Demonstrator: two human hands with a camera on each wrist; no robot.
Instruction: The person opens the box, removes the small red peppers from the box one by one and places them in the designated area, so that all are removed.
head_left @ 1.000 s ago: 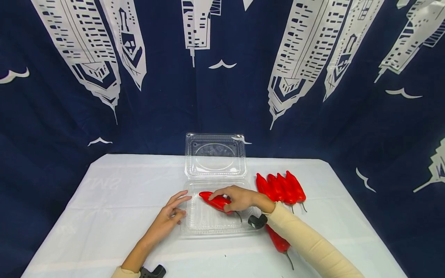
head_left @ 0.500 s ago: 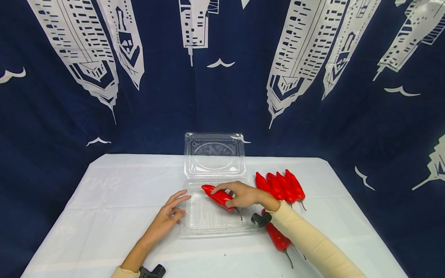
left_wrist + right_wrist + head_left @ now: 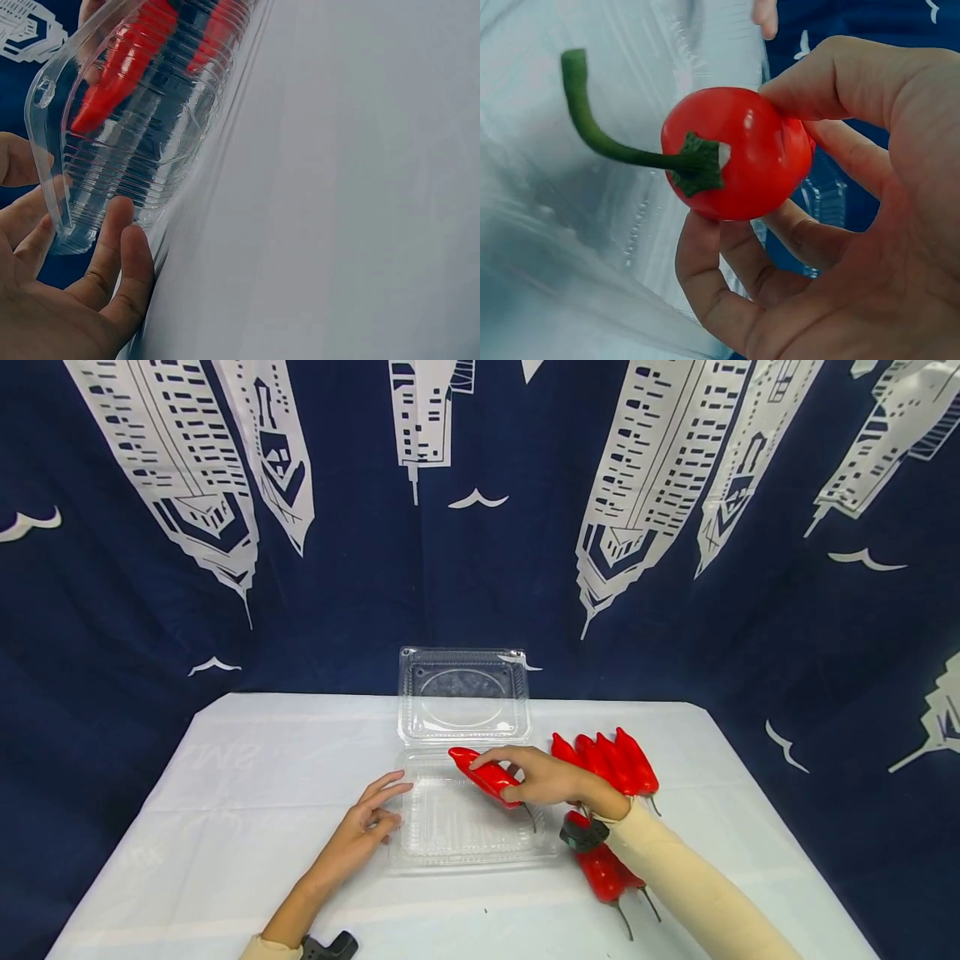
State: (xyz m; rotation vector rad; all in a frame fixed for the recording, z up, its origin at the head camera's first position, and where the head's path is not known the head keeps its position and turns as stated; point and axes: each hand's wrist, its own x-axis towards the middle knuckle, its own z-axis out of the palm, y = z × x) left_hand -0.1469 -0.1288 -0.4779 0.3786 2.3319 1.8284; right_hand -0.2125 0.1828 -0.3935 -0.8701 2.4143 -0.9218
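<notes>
In the head view my right hand (image 3: 528, 775) grips a red pepper (image 3: 483, 772) over the right part of a clear plastic clamshell container (image 3: 450, 857). The right wrist view shows the pepper (image 3: 724, 135) end on, thumb and fingers pinching its sides, its curved green stem (image 3: 604, 146) pointing away from the palm. My left hand (image 3: 365, 824) rests at the container's left side, fingers relaxed. In the left wrist view the fingertips (image 3: 120, 214) of that hand lie against the ribbed clear wall (image 3: 112, 180), with red peppers showing through the plastic.
The container's lid (image 3: 465, 693) stands open at the back. A row of several red peppers (image 3: 633, 760) lies to the right. More red peppers (image 3: 600, 872) lie nearer the front, partly under my right wrist and its black camera (image 3: 585, 835). A navy printed curtain (image 3: 480, 577) hangs behind the white table.
My right hand has moved right and slightly back, carrying the red pepper with it. More of the peppers near the front right now shows. The left hand has stayed put.
</notes>
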